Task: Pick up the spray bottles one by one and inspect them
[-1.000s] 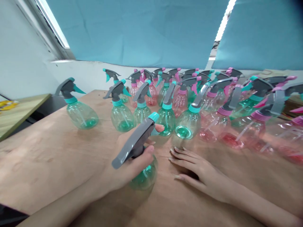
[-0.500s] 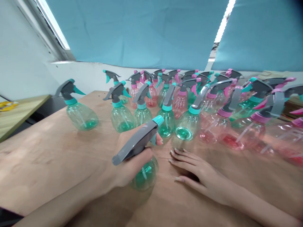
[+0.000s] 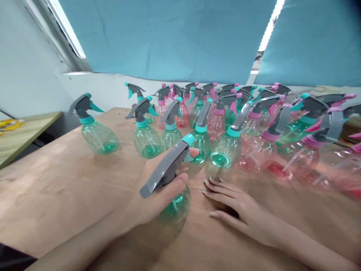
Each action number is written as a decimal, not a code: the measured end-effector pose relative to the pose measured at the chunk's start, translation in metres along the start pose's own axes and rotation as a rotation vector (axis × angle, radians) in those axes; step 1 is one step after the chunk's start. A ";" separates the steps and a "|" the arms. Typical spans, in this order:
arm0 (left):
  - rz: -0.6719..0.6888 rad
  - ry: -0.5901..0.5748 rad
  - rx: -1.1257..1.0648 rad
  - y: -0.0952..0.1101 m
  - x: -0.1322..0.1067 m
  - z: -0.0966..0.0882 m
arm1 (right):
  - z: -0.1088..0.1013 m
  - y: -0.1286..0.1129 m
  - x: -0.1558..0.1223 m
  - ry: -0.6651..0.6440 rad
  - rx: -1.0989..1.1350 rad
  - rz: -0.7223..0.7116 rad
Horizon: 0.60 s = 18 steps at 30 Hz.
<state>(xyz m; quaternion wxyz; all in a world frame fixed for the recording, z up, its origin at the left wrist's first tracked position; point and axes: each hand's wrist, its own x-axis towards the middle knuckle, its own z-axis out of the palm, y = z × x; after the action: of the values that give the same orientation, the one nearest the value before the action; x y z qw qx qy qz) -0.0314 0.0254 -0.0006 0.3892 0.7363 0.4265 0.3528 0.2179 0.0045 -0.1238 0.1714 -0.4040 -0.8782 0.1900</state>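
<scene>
My left hand [image 3: 158, 188] is wrapped around the neck of a green spray bottle [image 3: 176, 207] with a grey head and a teal nozzle. The bottle is upright at the table's front middle, its nozzle pointing away to the right. A finger lies near the trigger, which my fingers partly hide. My right hand [image 3: 239, 207] rests on the wooden table [image 3: 56, 188] with fingers stretched out, holding nothing. Just beyond its fingertips stands another green spray bottle [image 3: 225, 148].
Several green and pink spray bottles crowd the table's back and right, among them a pink one [image 3: 256, 148]. A lone green bottle [image 3: 98, 135] stands at the left. A lower wooden surface [image 3: 34, 131] lies farther left. Blue blinds [image 3: 169, 37] cover the window behind.
The view has shifted slightly. My left hand still grips the spray bottle, with one finger now raised farther forward by the nozzle. My right hand stays in place.
</scene>
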 end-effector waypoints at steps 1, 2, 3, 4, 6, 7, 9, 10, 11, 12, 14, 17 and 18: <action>-0.004 0.012 0.017 0.000 -0.001 0.000 | 0.000 0.000 0.000 -0.002 -0.003 0.000; 0.000 0.028 0.037 0.000 -0.001 0.000 | 0.000 0.000 0.001 -0.005 -0.006 0.000; 0.005 0.040 0.059 0.000 -0.002 -0.001 | 0.000 0.000 0.001 -0.008 -0.008 0.001; 0.008 0.047 0.078 -0.001 -0.002 -0.001 | 0.000 0.000 0.001 -0.010 -0.009 0.001; 0.017 0.046 0.096 -0.001 -0.003 -0.001 | 0.000 0.000 0.002 -0.012 -0.013 0.003; 0.016 0.058 0.102 0.000 -0.004 -0.001 | 0.000 -0.001 0.002 -0.011 -0.015 0.003; -0.014 0.099 0.122 0.002 -0.006 0.000 | 0.000 -0.001 0.002 -0.010 -0.017 0.002; -0.043 0.123 0.137 0.003 -0.007 0.000 | 0.000 -0.001 0.002 -0.009 -0.019 0.001; -0.078 0.143 0.152 0.004 -0.009 0.001 | 0.000 -0.001 0.001 -0.010 -0.022 0.000; -0.107 0.157 0.166 0.005 -0.010 0.001 | 0.000 -0.001 0.001 -0.013 -0.025 -0.002; -0.130 0.169 0.176 0.006 -0.011 0.002 | -0.001 -0.001 0.001 -0.017 -0.030 -0.006; -0.113 0.173 0.180 0.006 -0.011 0.001 | -0.001 -0.001 0.000 -0.014 -0.024 -0.008; -0.102 0.175 0.184 0.005 -0.011 0.001 | -0.002 -0.001 0.000 -0.011 -0.017 -0.007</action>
<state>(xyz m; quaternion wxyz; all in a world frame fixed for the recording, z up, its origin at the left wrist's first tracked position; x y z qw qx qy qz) -0.0329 0.0137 0.0012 0.2987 0.7128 0.5261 0.3547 0.2180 0.0048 -0.1222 0.1637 -0.4012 -0.8823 0.1839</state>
